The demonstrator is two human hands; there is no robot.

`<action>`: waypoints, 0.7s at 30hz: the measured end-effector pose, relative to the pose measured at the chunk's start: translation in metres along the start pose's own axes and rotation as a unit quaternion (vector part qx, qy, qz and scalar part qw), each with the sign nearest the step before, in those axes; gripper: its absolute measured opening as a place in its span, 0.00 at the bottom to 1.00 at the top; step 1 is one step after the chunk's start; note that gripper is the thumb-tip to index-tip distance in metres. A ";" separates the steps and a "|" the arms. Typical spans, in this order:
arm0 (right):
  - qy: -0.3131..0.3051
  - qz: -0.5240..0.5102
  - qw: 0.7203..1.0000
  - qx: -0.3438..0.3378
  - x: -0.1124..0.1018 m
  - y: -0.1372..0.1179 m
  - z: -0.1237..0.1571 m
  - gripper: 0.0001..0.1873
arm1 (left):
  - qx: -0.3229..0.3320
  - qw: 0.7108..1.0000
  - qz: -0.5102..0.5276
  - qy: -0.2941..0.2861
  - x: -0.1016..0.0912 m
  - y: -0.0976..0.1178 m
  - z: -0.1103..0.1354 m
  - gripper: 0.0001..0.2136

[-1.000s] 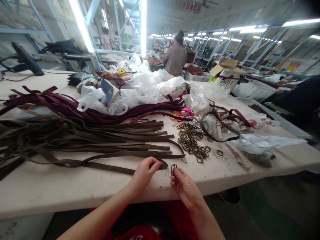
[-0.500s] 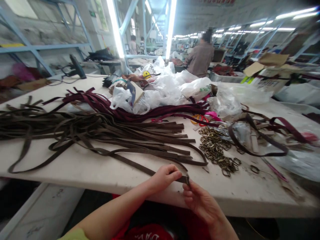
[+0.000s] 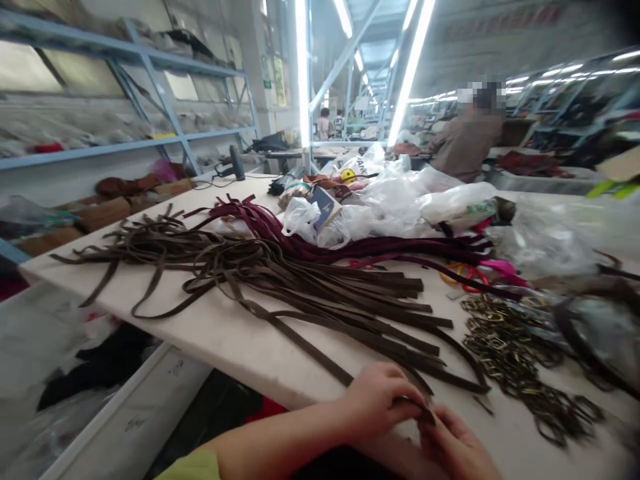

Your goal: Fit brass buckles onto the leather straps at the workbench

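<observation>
My left hand [image 3: 380, 403] pinches the end of a long dark brown strap [image 3: 300, 343] at the table's near edge. Right beside it, my right hand [image 3: 453, 447] is curled at the same strap end, fingers closed; the small buckle it held earlier is hidden between the fingers. A heap of brown straps [image 3: 280, 280] fans out across the white table [image 3: 240, 347], with maroon straps [image 3: 320, 243] behind them. A pile of brass buckles [image 3: 515, 360] lies to the right of my hands.
Several clear plastic bags [image 3: 400, 200] are heaped at the table's back. A person [image 3: 465, 137] stands beyond the table, facing away. Blue metal shelving [image 3: 125, 133] runs along the left. Orange-handled scissors [image 3: 463, 275] lie near the maroon straps.
The view has swung left, so the strap heap now sits centre. My hands have come together at the strap end, and the buckle is no longer visible.
</observation>
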State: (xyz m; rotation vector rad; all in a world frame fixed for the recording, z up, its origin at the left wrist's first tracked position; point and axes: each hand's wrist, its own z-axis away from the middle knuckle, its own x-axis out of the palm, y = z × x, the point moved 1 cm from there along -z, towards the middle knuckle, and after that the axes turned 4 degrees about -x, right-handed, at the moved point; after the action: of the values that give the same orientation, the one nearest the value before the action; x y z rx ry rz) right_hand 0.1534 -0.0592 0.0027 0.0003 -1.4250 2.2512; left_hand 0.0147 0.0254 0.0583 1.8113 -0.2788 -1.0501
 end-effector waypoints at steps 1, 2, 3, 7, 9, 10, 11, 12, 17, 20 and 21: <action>0.018 0.012 1.000 -0.014 0.004 -0.005 0.002 0.24 | -0.001 1.000 0.003 0.025 -0.001 0.001 -0.001 0.07; 0.026 0.023 0.999 -0.026 0.008 -0.010 0.003 0.24 | -0.003 0.999 0.021 0.038 -0.001 0.003 -0.002 0.07; 0.037 0.030 0.998 -0.047 0.012 -0.015 0.004 0.23 | -0.006 0.998 0.052 0.033 -0.001 0.005 -0.003 0.06; 0.068 0.015 0.994 -0.080 0.022 -0.023 0.003 0.20 | -0.084 0.989 0.121 -0.014 -0.004 0.007 -0.004 0.07; 0.076 -0.002 0.994 -0.078 0.025 -0.022 0.002 0.20 | -0.121 0.989 0.080 -0.004 -0.005 0.003 -0.007 0.07; 0.077 -0.012 0.994 -0.074 0.026 -0.021 0.001 0.19 | -0.130 0.990 0.057 0.005 -0.004 0.001 -0.008 0.06; 0.078 -0.023 0.994 -0.069 0.027 -0.020 0.000 0.19 | -0.138 0.990 0.037 0.015 -0.003 -0.002 -0.009 0.05; 0.078 -0.034 0.994 -0.062 0.028 -0.019 0.000 0.19 | -0.147 0.989 0.019 0.024 -0.001 -0.004 -0.010 0.04; 0.082 0.029 0.992 -0.086 0.030 -0.018 0.000 0.16 | -0.141 0.986 -0.079 0.045 0.007 -0.009 -0.012 0.03; 0.081 0.111 0.981 -0.139 0.027 -0.020 0.004 0.15 | -0.095 0.991 -0.096 0.028 0.007 -0.005 -0.011 0.04; 0.074 0.122 0.978 -0.154 0.026 -0.020 0.005 0.15 | -0.082 0.993 -0.085 0.022 0.007 -0.003 -0.010 0.04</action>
State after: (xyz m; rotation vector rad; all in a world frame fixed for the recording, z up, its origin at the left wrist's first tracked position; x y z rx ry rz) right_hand 0.1366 -0.0465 0.0290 -0.4564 -1.7545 2.1357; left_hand 0.0259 0.0294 0.0534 1.7288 -0.0109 -1.1162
